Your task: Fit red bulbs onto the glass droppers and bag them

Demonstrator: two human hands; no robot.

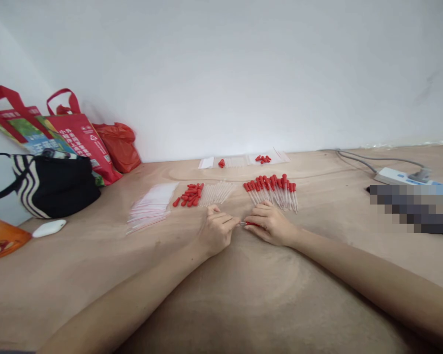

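Forearms point(140, 291) nearest the camera, stretched over the tabletop point(280, 305). From the head view, left hand point(217, 231) closed in a pinch on a clear tube point(242, 223), only a short stretch of it visible. Right hand point(268, 222) curled around a red cap point(248, 223), mostly covered by the fingers. Tube and cap end to end between both hands; cannot tell how far joined. Just beyond the right hand, a fan of capped tubes point(269, 185), red ends toward the wall point(243, 73). Beyond the left hand, loose tubes point(214, 193) side by side; leftward from these, a heap of loose caps point(192, 195), then a spread stack of plastic bags point(152, 205). Far left, a white case point(49, 228) beside an orange packet point(5, 240), with a black bag point(64, 187) behind. Far right, a power strip point(395, 176).
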